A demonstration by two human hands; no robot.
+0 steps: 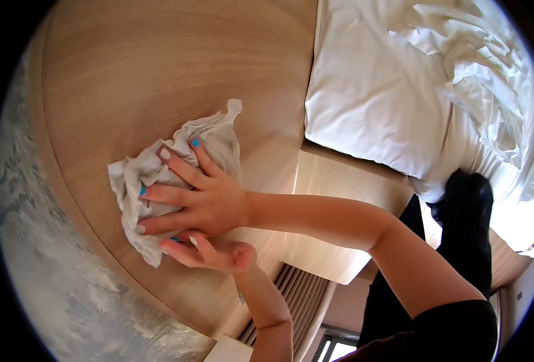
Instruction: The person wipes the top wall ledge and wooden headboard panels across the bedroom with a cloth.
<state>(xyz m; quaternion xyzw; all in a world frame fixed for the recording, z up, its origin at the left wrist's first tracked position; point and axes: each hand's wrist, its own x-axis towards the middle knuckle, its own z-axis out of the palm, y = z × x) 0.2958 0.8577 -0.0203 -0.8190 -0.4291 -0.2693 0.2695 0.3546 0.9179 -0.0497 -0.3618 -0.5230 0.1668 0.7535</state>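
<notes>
My right hand (203, 202) lies with its fingers spread on a crumpled off-white cloth (140, 217), which is against a light wood panel (158, 72). Blue and white polish alternates on the nails. Just below it in the view is my left hand (209, 253), its fingers loosely bent and apart, with the tips by the lower edge of the cloth. The fingertips of the two hands nearly meet, and nothing shows in the left palm.
White bedding (375, 90) with rumpled fabric fills the upper right. A wooden ledge (321, 241) lies below the bedding. Patterned grey wallpaper (44, 253) borders the panel. A dark shoe (469, 193), ribbed slats (291, 295) and part of a window (336, 347) are also visible.
</notes>
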